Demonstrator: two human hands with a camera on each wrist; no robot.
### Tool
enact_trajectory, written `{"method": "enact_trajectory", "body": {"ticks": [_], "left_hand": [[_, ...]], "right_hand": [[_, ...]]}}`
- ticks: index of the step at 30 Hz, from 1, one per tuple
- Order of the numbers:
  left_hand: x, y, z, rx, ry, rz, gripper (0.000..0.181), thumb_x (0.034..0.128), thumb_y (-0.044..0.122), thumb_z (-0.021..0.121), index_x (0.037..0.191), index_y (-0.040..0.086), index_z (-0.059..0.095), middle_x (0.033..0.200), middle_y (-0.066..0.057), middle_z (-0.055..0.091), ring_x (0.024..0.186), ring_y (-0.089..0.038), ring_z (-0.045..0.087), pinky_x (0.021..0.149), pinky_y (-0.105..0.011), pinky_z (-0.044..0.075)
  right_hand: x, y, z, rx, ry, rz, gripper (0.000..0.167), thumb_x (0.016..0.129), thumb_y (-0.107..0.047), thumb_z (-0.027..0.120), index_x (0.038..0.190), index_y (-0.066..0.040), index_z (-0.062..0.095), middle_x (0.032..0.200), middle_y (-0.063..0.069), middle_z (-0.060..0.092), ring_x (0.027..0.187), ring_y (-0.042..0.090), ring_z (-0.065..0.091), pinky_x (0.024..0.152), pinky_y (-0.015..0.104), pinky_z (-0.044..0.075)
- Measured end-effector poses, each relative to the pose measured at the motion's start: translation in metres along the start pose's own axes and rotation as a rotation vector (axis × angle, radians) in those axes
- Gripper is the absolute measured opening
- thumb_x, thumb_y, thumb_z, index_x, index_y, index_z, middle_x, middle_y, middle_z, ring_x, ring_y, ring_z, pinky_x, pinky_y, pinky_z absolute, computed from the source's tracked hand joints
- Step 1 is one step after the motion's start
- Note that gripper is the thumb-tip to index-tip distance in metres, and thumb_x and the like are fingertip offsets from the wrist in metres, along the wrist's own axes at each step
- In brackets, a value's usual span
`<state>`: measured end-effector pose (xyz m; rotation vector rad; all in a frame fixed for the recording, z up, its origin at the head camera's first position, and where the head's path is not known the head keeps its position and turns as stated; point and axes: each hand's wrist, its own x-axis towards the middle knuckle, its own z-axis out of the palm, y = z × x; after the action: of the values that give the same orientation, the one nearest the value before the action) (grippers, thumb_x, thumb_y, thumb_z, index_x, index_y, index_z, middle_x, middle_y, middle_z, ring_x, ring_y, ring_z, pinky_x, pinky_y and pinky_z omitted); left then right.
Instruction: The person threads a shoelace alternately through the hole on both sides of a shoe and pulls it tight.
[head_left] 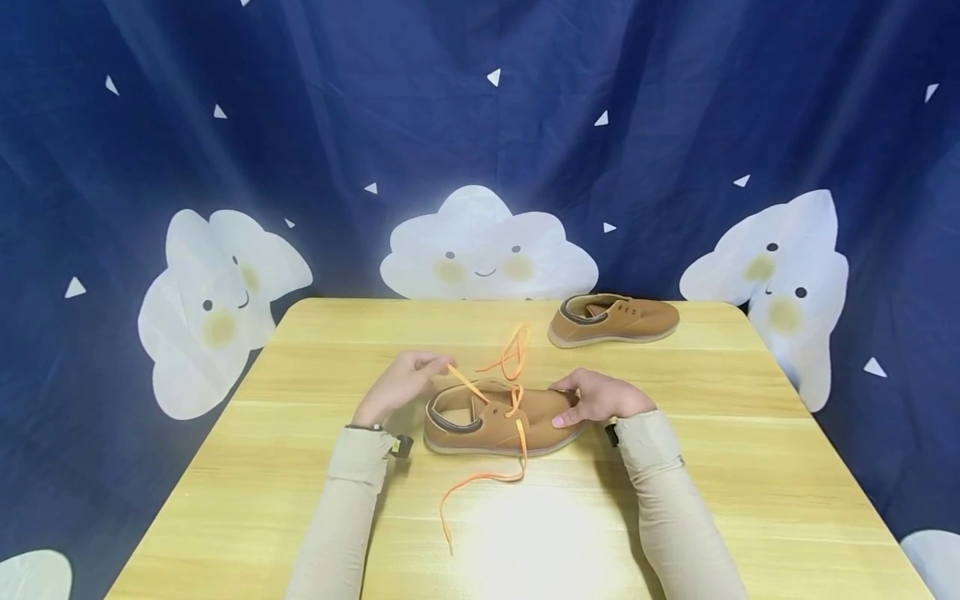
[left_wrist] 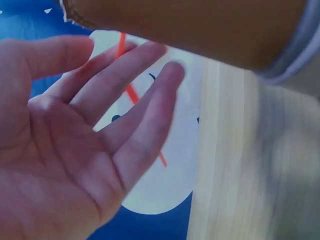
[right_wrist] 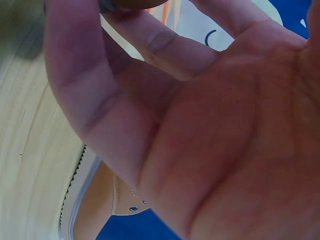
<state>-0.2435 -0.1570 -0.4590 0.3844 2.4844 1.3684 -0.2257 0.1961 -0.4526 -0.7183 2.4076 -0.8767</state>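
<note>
At far left, we log a dark blue curtain (head_left: 420, 100) scattered with white triangles; on it hangs a tilted cloud print (head_left: 187, 283) with a smiling face, and a partial one (head_left: 33, 575) below. We record the table (head_left: 247, 467) as pale yellow wood grain with rounded far corners, backed by that curtain.

On the table's left half a beige sleeve (head_left: 337, 517) leads to the left hand (head_left: 405, 379). Grip: thumb and fingertips nearly together on the orange lace (head_left: 468, 383) in the head view; in the left wrist view we see loosely bent fingers, the lace passing among them.

Mid-table, the brown shoe (head_left: 495, 429) stands upright on its sole, toe to the right. One lace length trails across the wood on its near side, beside a bright glare patch (head_left: 540, 542); another loops beyond its far side. Behind, we note a central cloud (head_left: 487, 237).

Right of this, the right hand (head_left: 607, 394) straddles the toe, thumb on the near side, fingers beyond; finger contact is partly hidden. A second shoe (head_left: 645, 318) sits near the back edge, and past it we record the right-hand cloud (head_left: 795, 275).
</note>
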Motion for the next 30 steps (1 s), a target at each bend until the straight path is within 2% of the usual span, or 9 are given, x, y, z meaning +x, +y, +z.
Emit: {"method": "enact_trajectory", "body": {"ticks": [3, 10, 14, 16, 18, 21, 25, 28, 30], "left_hand": [[0.0, 0.0, -0.001, 0.02, 0.016, 0.015, 0.043, 0.109, 0.04, 0.048, 0.136, 0.013, 0.067, 0.143, -0.014, 0.065, 0.118, -0.039, 0.064, 0.109, -0.058, 0.047], [-0.001, -0.007, -0.002, 0.111, -0.062, 0.015, 0.045, 0.1096, 0.037, 0.048, 0.129, 0.003, 0.069, 0.134, -0.02, 0.069, 0.123, -0.037, 0.067, 0.111, -0.057, 0.048], [-0.003, -0.006, -0.003, 0.198, -0.076, 0.004, 0.049, 0.1092, 0.039, 0.048, 0.139, 0.003, 0.062, 0.139, -0.019, 0.066, 0.128, -0.038, 0.063, 0.11, -0.056, 0.049], [-0.004, -0.004, -0.004, 0.234, -0.062, -0.004, 0.054, 0.109, 0.04, 0.048, 0.146, 0.001, 0.055, 0.135, -0.019, 0.068, 0.123, -0.037, 0.066, 0.105, -0.054, 0.052], [-0.007, 0.0, -0.005, 0.273, -0.026, -0.019, 0.056, 0.1088, 0.041, 0.048, 0.148, 0.001, 0.053, 0.128, -0.019, 0.071, 0.113, -0.035, 0.07, 0.1, -0.052, 0.055], [-0.011, 0.008, -0.006, 0.302, 0.057, -0.024, 0.053, 0.1084, 0.04, 0.049, 0.145, 0.003, 0.056, 0.123, -0.018, 0.073, 0.107, -0.034, 0.071, 0.095, -0.052, 0.057], [-0.016, 0.021, -0.008, 0.281, 0.147, 0.026, 0.044, 0.1073, 0.038, 0.053, 0.139, 0.008, 0.062, 0.123, -0.016, 0.072, 0.11, -0.031, 0.069, 0.093, -0.05, 0.057], [-0.019, 0.03, -0.008, 0.248, 0.186, 0.076, 0.039, 0.1065, 0.036, 0.055, 0.133, 0.009, 0.066, 0.114, -0.011, 0.074, 0.102, -0.027, 0.069, 0.087, -0.045, 0.058], [-0.021, 0.035, -0.007, 0.24, 0.207, 0.109, 0.037, 0.1059, 0.035, 0.057, 0.13, 0.01, 0.068, 0.108, -0.009, 0.075, 0.097, -0.024, 0.068, 0.084, -0.041, 0.057]], "right_hand": [[0.0, 0.0, 0.0, 0.002, -0.002, -0.006, 0.052, 0.088, -0.021, 0.083, 0.132, 0.003, 0.068, 0.123, 0.012, 0.075, 0.115, 0.024, 0.067, 0.107, 0.048, 0.051], [0.0, -0.003, 0.001, -0.041, 0.003, 0.02, 0.056, 0.087, -0.022, 0.083, 0.134, 0.005, 0.065, 0.128, 0.017, 0.072, 0.121, 0.032, 0.066, 0.109, 0.051, 0.05], [-0.004, -0.013, 0.0, -0.126, 0.062, 0.088, 0.063, 0.087, -0.026, 0.084, 0.138, 0.005, 0.061, 0.133, 0.021, 0.068, 0.126, 0.038, 0.062, 0.108, 0.052, 0.05], [-0.007, -0.021, 0.0, -0.162, 0.11, 0.087, 0.06, 0.089, -0.026, 0.082, 0.136, 0.004, 0.062, 0.126, 0.019, 0.07, 0.119, 0.035, 0.065, 0.102, 0.048, 0.053], [-0.01, -0.032, 0.0, -0.185, 0.163, 0.038, 0.048, 0.091, -0.022, 0.08, 0.13, 0.003, 0.065, 0.113, 0.014, 0.073, 0.105, 0.027, 0.069, 0.093, 0.042, 0.056], [-0.014, -0.052, 0.005, -0.191, 0.222, -0.092, 0.025, 0.093, -0.015, 0.076, 0.114, 0.0, 0.071, 0.092, 0.004, 0.073, 0.083, 0.014, 0.066, 0.078, 0.031, 0.056], [-0.013, -0.075, 0.018, -0.196, 0.209, -0.261, 0.007, 0.094, -0.009, 0.074, 0.1, -0.005, 0.073, 0.087, -0.003, 0.072, 0.078, 0.006, 0.063, 0.073, 0.024, 0.054], [-0.013, -0.087, 0.03, -0.233, 0.181, -0.288, 0.003, 0.095, -0.01, 0.073, 0.097, -0.007, 0.074, 0.088, -0.004, 0.072, 0.076, 0.003, 0.061, 0.072, 0.023, 0.054], [-0.013, -0.091, 0.036, -0.271, 0.194, -0.262, 0.004, 0.095, -0.01, 0.073, 0.091, -0.01, 0.074, 0.085, -0.006, 0.071, 0.073, 0.001, 0.058, 0.068, 0.022, 0.051]]}}
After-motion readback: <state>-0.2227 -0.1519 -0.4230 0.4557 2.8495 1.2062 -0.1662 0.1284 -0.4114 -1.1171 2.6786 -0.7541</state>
